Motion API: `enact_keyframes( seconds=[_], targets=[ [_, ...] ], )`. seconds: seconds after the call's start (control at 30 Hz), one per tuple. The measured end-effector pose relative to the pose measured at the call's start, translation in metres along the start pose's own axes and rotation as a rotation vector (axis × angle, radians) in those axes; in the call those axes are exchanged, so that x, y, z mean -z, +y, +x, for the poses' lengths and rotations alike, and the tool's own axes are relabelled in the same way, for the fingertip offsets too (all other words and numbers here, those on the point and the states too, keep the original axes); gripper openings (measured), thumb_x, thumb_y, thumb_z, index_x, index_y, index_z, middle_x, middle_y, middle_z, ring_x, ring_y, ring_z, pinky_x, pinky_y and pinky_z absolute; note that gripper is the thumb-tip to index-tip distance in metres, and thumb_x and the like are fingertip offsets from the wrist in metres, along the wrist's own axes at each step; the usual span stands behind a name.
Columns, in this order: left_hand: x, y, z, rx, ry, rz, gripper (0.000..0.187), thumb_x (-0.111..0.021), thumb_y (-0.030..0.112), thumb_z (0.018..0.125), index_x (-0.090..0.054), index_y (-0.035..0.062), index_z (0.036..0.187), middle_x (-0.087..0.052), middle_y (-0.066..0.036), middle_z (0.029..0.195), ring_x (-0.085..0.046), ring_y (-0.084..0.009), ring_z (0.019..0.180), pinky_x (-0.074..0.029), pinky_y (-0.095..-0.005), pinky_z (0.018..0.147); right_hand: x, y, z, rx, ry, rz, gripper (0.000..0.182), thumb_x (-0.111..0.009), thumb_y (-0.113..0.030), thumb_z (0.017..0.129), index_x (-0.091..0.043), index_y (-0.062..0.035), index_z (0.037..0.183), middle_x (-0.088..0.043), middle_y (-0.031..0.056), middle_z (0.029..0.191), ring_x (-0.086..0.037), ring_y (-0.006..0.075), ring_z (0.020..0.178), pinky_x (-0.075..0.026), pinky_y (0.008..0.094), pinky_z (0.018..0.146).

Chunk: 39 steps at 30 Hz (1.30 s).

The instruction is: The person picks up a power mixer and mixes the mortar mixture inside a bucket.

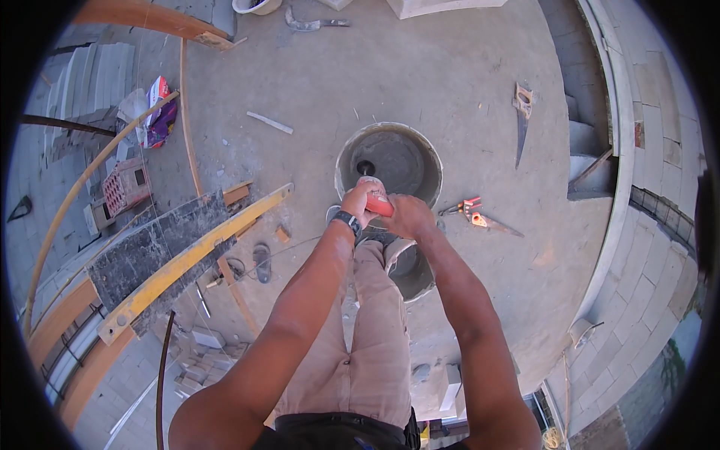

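Both hands are closed round a red power drill, held over a round bucket. My left hand, with a dark watch at the wrist, grips its front part. Behind it, my right hand wraps the rear end. A dark round piece at the drill's front points down into the bucket, by its left inner side. Smooth grey wet mix fills the lower part of the bucket. How deep the drill's tip reaches is hidden.
A second bucket stands by my legs. On the concrete floor at right lie a handsaw and an orange-handled saw. A yellow spirit level rests on a dark board at left. Steps descend at far right.
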<state>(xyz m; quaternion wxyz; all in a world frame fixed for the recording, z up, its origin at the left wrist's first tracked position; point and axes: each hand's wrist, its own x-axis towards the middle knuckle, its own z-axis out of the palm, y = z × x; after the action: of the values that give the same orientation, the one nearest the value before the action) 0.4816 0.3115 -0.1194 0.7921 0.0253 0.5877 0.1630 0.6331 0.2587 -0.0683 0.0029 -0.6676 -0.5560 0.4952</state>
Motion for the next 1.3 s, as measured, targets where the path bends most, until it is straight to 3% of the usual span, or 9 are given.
enact_keyframes(
  seconds=[0.17,0.33,0.6,0.97,1.03,1.3],
  targets=[
    [-0.005,0.002,0.010,-0.016,0.038,-0.007,0.040,-0.063,0.017,0.086,-0.053,0.0031,0.122,-0.060,-0.013,0.113,-0.061,-0.0268,0.104,-0.051,-0.0476,0.091,0.011,-0.002,0.002,0.006,0.025,0.012,0.034,-0.063,-0.029,0.076,-0.066,-0.0063,0.100,-0.068,0.0200,0.102,-0.064,0.0392,0.098,-0.049,0.0474,0.088],
    [-0.015,0.010,0.009,-0.025,0.051,-0.044,0.040,-0.063,0.017,0.086,-0.054,0.0030,0.122,-0.061,-0.013,0.113,-0.061,-0.0268,0.104,-0.051,-0.0475,0.091,0.017,0.000,0.007,-0.011,0.033,-0.062,0.034,-0.062,-0.028,0.076,-0.067,-0.0068,0.102,-0.069,0.0175,0.103,-0.065,0.0360,0.099,-0.052,0.0456,0.088],
    [-0.027,0.013,0.015,-0.016,-0.049,0.060,0.038,-0.063,0.019,0.086,-0.054,0.0046,0.120,-0.061,-0.012,0.113,-0.060,-0.0251,0.105,-0.050,-0.0475,0.092,0.022,0.008,0.009,-0.036,0.060,-0.051,0.035,-0.061,-0.027,0.076,-0.066,-0.0083,0.105,-0.068,0.0171,0.108,-0.064,0.0356,0.102,-0.050,0.0453,0.090],
    [-0.036,0.003,0.029,0.007,-0.053,-0.027,0.039,-0.063,0.017,0.087,-0.054,0.0015,0.121,-0.061,-0.014,0.115,-0.061,-0.0263,0.105,-0.051,-0.0482,0.092,0.032,0.008,0.000,-0.146,0.040,-0.124,0.038,-0.063,-0.026,0.075,-0.067,-0.0089,0.108,-0.069,0.0161,0.108,-0.065,0.0339,0.103,-0.051,0.0450,0.090],
    [-0.043,0.002,0.024,0.007,-0.062,-0.021,0.039,-0.063,0.017,0.087,-0.054,0.0011,0.121,-0.062,-0.014,0.114,-0.062,-0.0263,0.104,-0.052,-0.0482,0.092,0.034,0.009,-0.003,-0.171,0.012,-0.105,0.042,-0.067,-0.026,0.074,-0.066,-0.0039,0.109,-0.067,0.0167,0.111,-0.065,0.0321,0.105,-0.052,0.0426,0.090],
    [-0.047,-0.017,0.020,0.051,-0.031,0.022,0.041,-0.066,0.017,0.085,-0.055,0.0014,0.121,-0.063,-0.014,0.112,-0.063,-0.0278,0.102,-0.053,-0.0488,0.088,0.023,0.013,-0.022,-0.254,0.067,-0.087,0.039,-0.066,-0.026,0.073,-0.067,-0.0047,0.107,-0.069,0.0190,0.105,-0.066,0.0347,0.100,-0.052,0.0448,0.088]
  ],
)
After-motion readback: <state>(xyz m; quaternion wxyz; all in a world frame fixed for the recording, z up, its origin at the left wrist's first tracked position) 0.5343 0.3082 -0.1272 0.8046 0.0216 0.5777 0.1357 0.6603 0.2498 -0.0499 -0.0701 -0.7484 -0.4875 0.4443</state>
